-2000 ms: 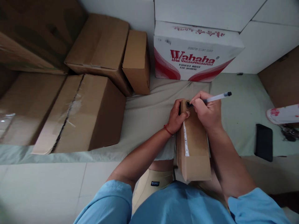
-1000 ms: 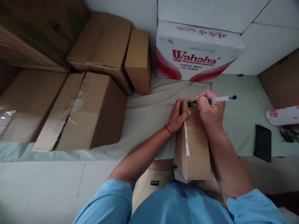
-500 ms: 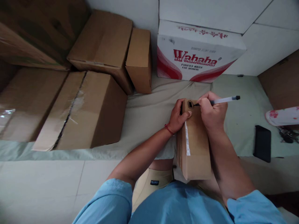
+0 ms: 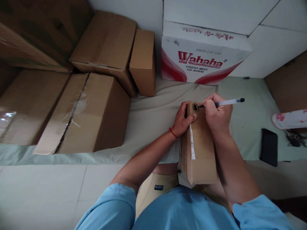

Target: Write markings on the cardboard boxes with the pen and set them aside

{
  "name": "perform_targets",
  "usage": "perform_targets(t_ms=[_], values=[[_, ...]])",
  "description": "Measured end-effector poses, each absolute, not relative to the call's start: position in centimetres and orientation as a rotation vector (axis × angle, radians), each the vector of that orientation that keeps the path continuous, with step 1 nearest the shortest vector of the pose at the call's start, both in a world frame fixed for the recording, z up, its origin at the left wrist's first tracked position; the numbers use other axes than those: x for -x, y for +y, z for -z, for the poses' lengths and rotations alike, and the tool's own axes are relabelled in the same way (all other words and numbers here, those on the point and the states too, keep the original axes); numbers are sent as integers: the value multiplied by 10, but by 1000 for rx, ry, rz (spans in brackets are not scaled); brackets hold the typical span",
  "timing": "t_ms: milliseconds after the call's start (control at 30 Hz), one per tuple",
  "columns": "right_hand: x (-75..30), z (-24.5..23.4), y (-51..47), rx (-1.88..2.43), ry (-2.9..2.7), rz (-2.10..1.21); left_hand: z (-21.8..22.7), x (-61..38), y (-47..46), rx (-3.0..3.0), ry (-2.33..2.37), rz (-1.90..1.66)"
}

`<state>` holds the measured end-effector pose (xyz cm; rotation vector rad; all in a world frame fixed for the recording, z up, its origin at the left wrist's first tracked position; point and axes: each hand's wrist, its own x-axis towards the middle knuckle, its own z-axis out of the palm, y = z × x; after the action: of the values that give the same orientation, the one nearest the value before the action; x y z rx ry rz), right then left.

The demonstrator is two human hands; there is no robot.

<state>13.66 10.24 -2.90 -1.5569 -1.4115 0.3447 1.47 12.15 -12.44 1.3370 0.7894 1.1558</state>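
A narrow brown cardboard box stands in front of me, partly over the edge of the cloth-covered surface. My left hand grips its far left corner, thumb on top and fingers around the side. In my right hand is a pen with a clear barrel and a dark end. The pen's tip touches or nearly touches the box beside a small dark rectangular hole with a drawn or rough outline. A white label strip runs along the box's left edge.
Several brown cartons fill the left side. A white and red water carton stands against the wall at the back. On the right lie a black phone, keys and a white flowered object. The cloth's front edge runs above the tiled floor.
My right hand and the pen have shifted very slightly to the left. The left hand and the box stay in place.
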Motion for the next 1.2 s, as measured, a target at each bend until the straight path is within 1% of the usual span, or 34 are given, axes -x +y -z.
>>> perform_targets(t_ms=[300, 567, 800, 1200], values=[[-138, 33, 105, 1526, -1392, -390, 125, -15, 121, -1354, 812, -1141], [-136, 29, 102, 1540, -1394, -327, 125, -15, 122, -1347, 802, -1155], [-138, 34, 103, 1509, -1347, -399, 126, -15, 121, -1348, 809, -1143], [-135, 28, 101, 1518, -1409, -348, 128, -15, 122, -1369, 806, -1151]])
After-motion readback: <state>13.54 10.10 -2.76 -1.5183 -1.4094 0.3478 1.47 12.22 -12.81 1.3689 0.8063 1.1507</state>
